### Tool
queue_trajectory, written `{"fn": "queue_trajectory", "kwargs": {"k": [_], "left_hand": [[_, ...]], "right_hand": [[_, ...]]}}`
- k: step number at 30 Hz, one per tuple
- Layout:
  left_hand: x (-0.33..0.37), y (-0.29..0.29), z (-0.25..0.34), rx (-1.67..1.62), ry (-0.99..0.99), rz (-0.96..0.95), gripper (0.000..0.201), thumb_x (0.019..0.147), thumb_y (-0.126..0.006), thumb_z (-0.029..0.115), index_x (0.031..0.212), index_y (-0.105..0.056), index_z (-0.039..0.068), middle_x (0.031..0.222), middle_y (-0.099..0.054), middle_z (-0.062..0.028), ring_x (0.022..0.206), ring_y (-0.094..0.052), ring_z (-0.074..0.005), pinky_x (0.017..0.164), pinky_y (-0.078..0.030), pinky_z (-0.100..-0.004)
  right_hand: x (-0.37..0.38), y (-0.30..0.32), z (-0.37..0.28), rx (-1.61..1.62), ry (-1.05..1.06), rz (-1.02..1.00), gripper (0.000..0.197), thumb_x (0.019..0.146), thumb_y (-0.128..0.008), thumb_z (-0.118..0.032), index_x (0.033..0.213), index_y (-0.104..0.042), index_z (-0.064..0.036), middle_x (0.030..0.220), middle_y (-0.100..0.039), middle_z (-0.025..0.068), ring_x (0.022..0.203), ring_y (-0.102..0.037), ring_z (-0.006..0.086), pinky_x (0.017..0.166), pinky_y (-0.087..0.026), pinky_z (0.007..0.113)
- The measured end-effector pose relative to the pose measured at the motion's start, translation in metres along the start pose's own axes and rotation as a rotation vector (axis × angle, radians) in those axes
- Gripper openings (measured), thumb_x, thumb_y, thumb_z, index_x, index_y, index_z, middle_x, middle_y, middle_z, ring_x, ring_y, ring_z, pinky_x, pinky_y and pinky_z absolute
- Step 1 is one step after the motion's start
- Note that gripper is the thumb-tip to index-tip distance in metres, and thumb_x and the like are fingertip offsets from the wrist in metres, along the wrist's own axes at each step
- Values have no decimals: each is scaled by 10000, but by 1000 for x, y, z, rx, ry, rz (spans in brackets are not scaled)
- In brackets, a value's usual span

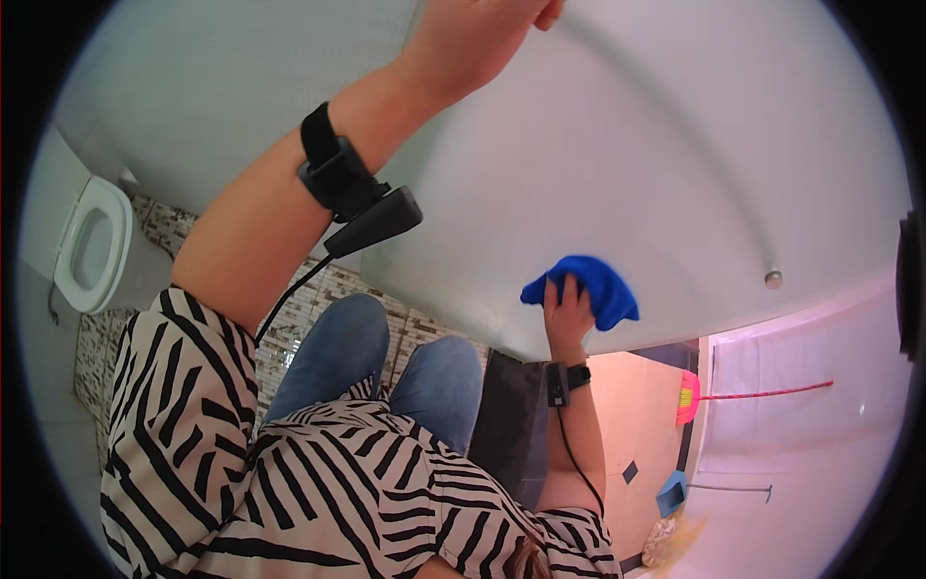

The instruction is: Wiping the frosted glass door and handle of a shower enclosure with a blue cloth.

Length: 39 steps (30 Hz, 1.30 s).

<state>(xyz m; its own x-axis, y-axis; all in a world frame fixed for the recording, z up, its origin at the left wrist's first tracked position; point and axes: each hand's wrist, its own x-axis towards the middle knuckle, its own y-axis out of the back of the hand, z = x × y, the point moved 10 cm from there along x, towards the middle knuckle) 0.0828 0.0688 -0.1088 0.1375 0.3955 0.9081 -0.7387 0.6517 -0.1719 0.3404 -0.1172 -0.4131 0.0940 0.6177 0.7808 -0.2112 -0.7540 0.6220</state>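
Blue cloth [608, 288] is held against the pale panel [666, 183] by the right hand [569, 314], fingers outstretched, not clenched, seemingly to spread pressure; farther left, the left hand [473, 43] is raised, its grip cut off and impossible to tell.

One cloth [608, 291], one toilet [122, 234], one broom [688, 397], apparently one dustpan [671, 494]

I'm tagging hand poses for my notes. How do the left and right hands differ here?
The left hand is cut off by the picture's top edge; the right hand shows lower down, fully in frame.
The right hand is on a blue cloth at the frosted panel; the left hand shows no cloth, its fingers mostly out of view.
Both arms wear a black strapped device.
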Motion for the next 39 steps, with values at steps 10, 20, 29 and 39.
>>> {"fn": "queue_trajectory", "kwargs": {"k": [10,20,29,39], "left_hand": [[-3,-3,-1,41,49,-33,357,1006,-478,427,852,-475,105,650,-429,29,579,-392,-61,528,-350,-209],[-4,6,25,134,36,-17,418,985,-489,483,824,-465,98,685,-448,12,622,-428,-84,558,-379,-247],[-7,3,27,150,3,-20,429,981,-493,492,824,-466,93,679,-452,4,618,-433,-84,550,-378,-235],[-6,-4,18,105,139,-68,423,989,-481,478,823,-452,91,667,-437,2,607,-413,-88,542,-368,-252]], "right_hand": [[24,-31,-93,318,266,-292,192,897,-650,-144,1069,-643,-60,801,-643,60,681,-610,166,638,-489,290],[46,12,-85,164,407,-72,251,842,-674,-95,1091,-675,-64,1067,-655,115,1023,-606,291,886,-484,380],[80,-47,-164,777,-15,-477,197,913,-626,-197,1036,-652,-45,729,-637,38,634,-595,145,634,-475,289],[76,-8,-123,979,-80,-434,161,884,-626,-72,1032,-649,-14,839,-665,42,602,-608,109,590,-475,250]]}}
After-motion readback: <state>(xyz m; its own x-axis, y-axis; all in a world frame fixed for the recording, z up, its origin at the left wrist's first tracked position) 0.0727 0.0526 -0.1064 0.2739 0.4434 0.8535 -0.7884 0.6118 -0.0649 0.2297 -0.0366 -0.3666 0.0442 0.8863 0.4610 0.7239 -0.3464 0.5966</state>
